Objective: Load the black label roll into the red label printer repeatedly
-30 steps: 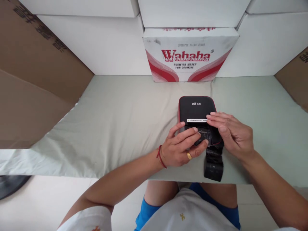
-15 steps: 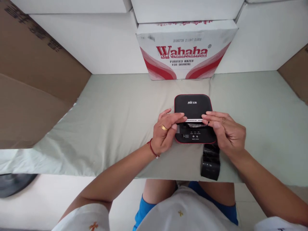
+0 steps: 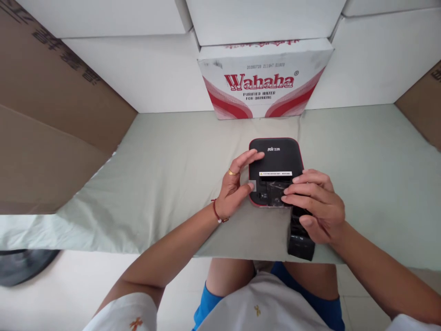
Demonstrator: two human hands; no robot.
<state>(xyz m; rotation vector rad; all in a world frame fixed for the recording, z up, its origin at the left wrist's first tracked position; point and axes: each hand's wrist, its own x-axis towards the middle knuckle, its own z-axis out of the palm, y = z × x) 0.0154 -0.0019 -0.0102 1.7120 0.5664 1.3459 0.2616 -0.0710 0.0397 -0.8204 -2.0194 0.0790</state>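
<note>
A flat black device with rounded corners and a red rim (image 3: pixel 280 158), possibly a small printer, lies on the cloth in front of me. A white label strip crosses its top above a dark slot. Glossy black film (image 3: pixel 274 193) lies over the lower panel, hiding most of its markings. My left hand (image 3: pixel 237 186), fingers and thumb spread, rests on the device's left side. With its fingers stretched out, my right hand (image 3: pixel 317 202) touches the film and covers the device's lower right corner. Below it hangs a folded black glossy strip (image 3: pixel 301 246), partly hidden by this hand.
A pale green cloth (image 3: pixel 172 184) covers the table, whose front edge runs before my lap. Behind the device leans a white and red Wahaha carton (image 3: pixel 267 101) against white boxes (image 3: pixel 138 69). Brown cardboard (image 3: pixel 51 138) stands at the left. A black round base (image 3: pixel 25 266) is on the floor.
Both hands have left the white label strip. My left hand has spread onto the device's left side; my right has moved lower. Black film now covers the lower panel.
</note>
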